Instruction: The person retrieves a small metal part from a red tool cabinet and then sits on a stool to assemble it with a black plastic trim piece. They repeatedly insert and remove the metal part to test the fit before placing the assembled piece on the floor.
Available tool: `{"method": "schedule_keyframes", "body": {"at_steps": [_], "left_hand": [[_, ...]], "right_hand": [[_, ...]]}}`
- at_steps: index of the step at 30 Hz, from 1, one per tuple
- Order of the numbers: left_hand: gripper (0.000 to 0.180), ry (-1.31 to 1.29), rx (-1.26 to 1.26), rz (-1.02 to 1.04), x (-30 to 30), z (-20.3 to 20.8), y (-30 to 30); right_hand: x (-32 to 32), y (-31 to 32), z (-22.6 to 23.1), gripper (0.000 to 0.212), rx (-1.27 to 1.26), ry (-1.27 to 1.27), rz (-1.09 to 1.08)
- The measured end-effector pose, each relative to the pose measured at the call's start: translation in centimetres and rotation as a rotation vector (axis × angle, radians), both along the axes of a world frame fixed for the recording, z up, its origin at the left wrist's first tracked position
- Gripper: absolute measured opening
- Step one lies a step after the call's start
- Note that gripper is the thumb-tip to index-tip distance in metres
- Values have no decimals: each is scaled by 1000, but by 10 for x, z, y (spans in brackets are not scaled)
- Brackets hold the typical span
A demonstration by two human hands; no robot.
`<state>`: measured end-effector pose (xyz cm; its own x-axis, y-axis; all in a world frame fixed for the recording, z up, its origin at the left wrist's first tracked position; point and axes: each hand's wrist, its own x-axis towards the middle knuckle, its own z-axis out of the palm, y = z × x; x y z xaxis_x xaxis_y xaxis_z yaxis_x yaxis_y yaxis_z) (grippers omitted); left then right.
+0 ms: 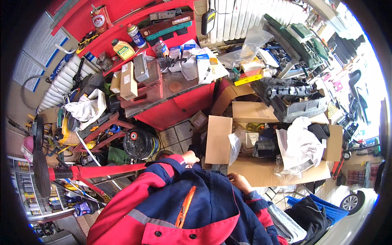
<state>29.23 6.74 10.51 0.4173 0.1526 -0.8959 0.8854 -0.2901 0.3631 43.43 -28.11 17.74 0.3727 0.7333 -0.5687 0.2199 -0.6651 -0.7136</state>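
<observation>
**Wide fisheye, aimed down from the head**

The left head camera looks steeply downward and ahead. The wearer's jacket (163,204) is nearest, at six o'clock; an open cardboard box (261,173) sits farther off toward four, a red-fronted counter (171,92) beyond, toward eleven. Straight lines bow at the margins.

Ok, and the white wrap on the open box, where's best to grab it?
Probably by the bunched folds across the middle of the white wrap, with the right hand coming down from above. It drapes loosely over the right side of the open box, its crumpled folds look easy to pinch, and nothing seems to lie over them.
</observation>
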Motion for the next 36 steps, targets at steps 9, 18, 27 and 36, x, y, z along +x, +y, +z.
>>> {"method": "schedule_keyframes", "body": {"at_steps": [9,18,27,36], "left_hand": [[45,-61,228,46,-143,-72,24],[47,-366,325,-110,-282,-175,1],[50,-73,331,11,-270,-139,-18],[44,18,357,-91,-232,-109,-3]], "right_hand": [[-1,1,-10,40,-47,-107,70],[0,30,-9,37,-53,-120,246],[-12,32,-18,42,-23,-154,271],[-34,-12,-26,45,-42,-90,86]]}}
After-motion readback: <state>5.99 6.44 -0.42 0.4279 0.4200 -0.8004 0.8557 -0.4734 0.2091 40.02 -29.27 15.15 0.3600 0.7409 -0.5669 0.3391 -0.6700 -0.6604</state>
